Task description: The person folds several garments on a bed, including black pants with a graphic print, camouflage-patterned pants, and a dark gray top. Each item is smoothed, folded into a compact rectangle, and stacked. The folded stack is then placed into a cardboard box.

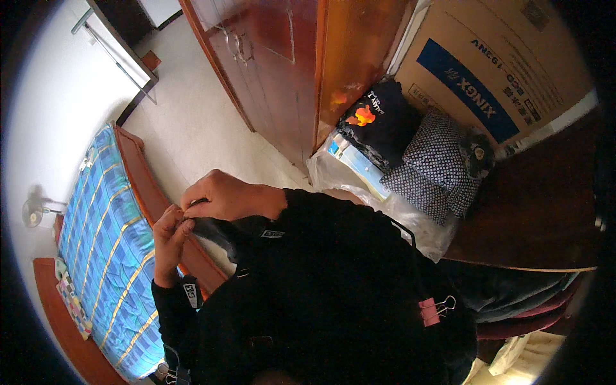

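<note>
My left hand point(169, 244) reaches up from a black sleeve, its fingertips pinched together. Against them my right hand point(223, 192) is bent over, fingers also closed. Both grip the tip of a dark grey-black cloth point(224, 232), which stretches from the fingertips back toward the black clothing I wear point(333, 289). Whether the cloth is part of that clothing I cannot tell. A small dark bit shows between the right hand's fingers, too small to name. A pink binder clip point(431, 312) sits on the black clothing at the right.
A bed point(102, 256) with a blue checked cover stands at the left, a small fan point(33, 213) beyond it. Ahead is a reddish-brown wardrobe point(269, 83). Folded clothes point(430, 160) lie on plastic at the right, before a large cardboard box point(513, 58) and a dark wooden surface point(526, 199).
</note>
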Motion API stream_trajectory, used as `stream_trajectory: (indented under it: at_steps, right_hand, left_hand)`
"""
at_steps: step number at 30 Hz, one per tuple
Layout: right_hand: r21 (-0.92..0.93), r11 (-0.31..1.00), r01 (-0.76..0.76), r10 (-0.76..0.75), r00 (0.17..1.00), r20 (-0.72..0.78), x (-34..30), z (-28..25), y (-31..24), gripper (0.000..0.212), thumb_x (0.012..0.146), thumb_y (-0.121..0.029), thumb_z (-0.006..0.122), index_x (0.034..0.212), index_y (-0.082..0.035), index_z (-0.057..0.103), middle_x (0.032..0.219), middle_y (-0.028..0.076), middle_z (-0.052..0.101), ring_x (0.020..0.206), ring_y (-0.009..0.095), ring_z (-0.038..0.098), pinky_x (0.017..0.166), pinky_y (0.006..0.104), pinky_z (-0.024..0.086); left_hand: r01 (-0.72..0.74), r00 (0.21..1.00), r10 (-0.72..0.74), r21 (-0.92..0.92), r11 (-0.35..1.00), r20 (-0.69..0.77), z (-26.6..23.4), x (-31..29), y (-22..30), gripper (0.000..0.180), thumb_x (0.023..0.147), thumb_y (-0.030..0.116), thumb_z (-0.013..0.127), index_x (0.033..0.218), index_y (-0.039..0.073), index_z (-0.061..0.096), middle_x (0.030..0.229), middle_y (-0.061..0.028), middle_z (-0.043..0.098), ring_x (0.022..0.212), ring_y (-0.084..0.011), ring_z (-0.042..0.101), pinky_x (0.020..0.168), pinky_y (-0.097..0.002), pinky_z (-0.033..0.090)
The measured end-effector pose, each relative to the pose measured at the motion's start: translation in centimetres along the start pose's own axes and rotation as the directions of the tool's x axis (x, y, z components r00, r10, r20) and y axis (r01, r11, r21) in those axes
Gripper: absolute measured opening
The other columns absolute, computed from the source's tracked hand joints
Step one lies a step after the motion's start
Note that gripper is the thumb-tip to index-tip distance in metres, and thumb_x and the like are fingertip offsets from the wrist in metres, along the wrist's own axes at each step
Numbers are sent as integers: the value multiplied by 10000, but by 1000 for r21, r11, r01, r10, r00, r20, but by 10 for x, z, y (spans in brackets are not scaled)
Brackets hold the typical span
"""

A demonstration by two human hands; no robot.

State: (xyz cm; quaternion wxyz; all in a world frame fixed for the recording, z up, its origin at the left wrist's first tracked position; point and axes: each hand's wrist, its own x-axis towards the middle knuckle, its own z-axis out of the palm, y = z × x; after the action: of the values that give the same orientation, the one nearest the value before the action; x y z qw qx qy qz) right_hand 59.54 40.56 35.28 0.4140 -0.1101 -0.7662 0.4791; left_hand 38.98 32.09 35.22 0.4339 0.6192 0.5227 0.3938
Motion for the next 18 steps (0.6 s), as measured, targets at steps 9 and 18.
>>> stream_trajectory:
  at_steps: [9, 18]
  right_hand:
    - [48, 989, -140, 136, 988, 66, -18, -14, 0, 222, 737, -175, 713, 867, 1, 677, 792, 156, 680, 720, 202, 654, 675, 320, 501]
    - [-234, 949, -210, 300, 831, 468, 16, -68, 12, 342, 715, -152, 692, 1008, 19, 650, 824, 118, 670, 761, 164, 609, 720, 330, 489]
  left_hand:
    - [48, 993, -47, -3, 999, 107, 14, -7, 7, 137, 863, 85, 627, 923, -38, 621, 996, -91, 655, 987, -178, 580, 851, -287, 441]
    - [-304, 952, 258, 401, 864, 165, -30, 21, 76, 131, 916, 127, 575, 866, 8, 555, 797, -74, 514, 764, -167, 512, 707, -308, 429]
